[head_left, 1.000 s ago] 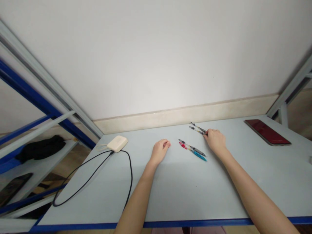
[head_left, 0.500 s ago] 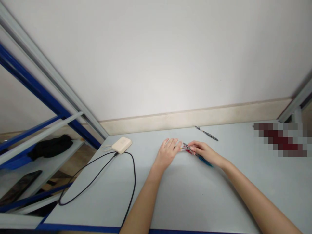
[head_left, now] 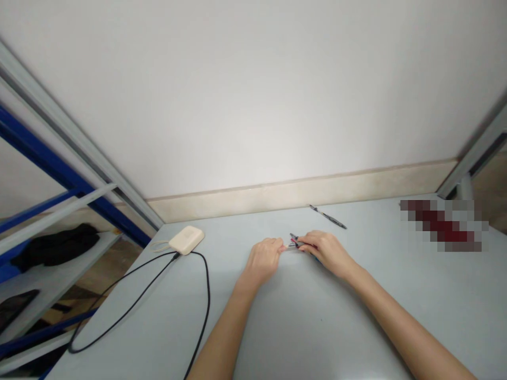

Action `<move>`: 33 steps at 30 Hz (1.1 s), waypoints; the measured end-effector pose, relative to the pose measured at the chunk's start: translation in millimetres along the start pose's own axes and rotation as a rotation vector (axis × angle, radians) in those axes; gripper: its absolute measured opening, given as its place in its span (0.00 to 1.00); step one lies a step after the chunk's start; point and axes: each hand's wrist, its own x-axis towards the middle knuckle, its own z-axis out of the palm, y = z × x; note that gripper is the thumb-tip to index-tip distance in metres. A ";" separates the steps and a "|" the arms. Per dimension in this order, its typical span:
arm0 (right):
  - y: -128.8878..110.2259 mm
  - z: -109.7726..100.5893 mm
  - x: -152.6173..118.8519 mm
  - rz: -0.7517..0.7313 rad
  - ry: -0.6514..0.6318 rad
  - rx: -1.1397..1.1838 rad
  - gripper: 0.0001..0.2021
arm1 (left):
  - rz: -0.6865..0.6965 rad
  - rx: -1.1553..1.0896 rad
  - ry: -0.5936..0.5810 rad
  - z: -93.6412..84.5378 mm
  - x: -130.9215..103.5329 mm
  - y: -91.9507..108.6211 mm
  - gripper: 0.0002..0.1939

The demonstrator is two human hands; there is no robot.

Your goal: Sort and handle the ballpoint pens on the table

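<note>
In the head view my left hand (head_left: 264,257) is closed, its fingertips pinching the left end of a slim clear-and-dark pen (head_left: 292,245). My right hand (head_left: 324,249) is wrapped round the other end of that pen and a small bunch of pens. A dark pen tip and a bit of red stick out left of its fingers, and a little blue shows beneath the palm. The fingers hide most of the bunch. Both hands are low over the grey tabletop (head_left: 285,327). Beyond my right hand a single dark pen (head_left: 328,216) lies at a slant.
To the left sits a cream power bank (head_left: 187,240) with a black cable (head_left: 208,295) looping toward the near edge. A blurred dark red item (head_left: 443,226) lies on the right. The wall (head_left: 253,105) rises behind, and a blue-and-grey metal frame (head_left: 47,158) stands at left.
My left hand has gone from fingers spread to closed on the pen's end. My right hand's grip now covers more of the bunch. The whole view has shifted slightly.
</note>
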 end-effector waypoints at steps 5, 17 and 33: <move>-10.6 3.2 -2.3 -0.120 0.110 -0.348 0.12 | -0.048 -0.317 -0.098 -0.1 2.4 -7.3 0.21; -4.7 -1.3 2.2 0.110 0.059 0.159 0.11 | -0.055 -0.204 -0.044 6.1 1.9 -3.0 0.19; 7.9 5.9 -0.2 0.168 -0.105 0.370 0.19 | -0.006 -0.064 -0.061 4.7 -1.8 2.1 0.16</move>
